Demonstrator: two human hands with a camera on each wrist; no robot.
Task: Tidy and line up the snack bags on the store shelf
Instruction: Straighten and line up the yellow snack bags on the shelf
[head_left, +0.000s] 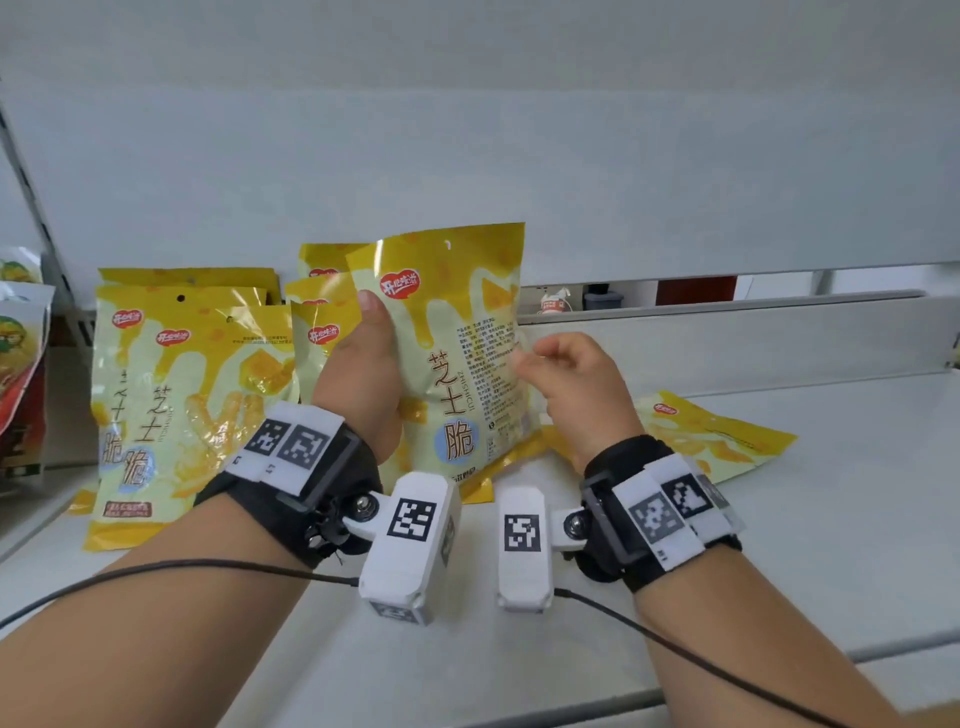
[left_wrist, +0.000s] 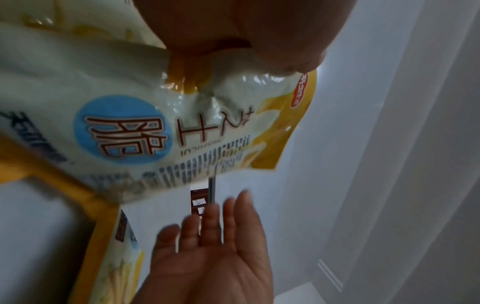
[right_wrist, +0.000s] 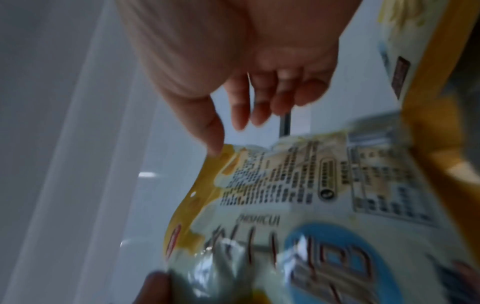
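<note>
Left hand (head_left: 358, 374) grips upright snack bag (head_left: 457, 338); right hand (head_left: 576, 384) beside it.

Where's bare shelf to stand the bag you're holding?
Bare shelf lies right of the flat bag and in front of both hands. Crowded at left: upright bags stacked behind the left hand, which grips the held bag.

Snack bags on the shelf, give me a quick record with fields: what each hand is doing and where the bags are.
left hand: grips the upright yellow bag, thumb on its front
right hand: beside the bag's right edge, fingers loosely bent, holding nothing
standing bags: a group at left, leaning back
lying bag: flat on the shelf, at right
</note>
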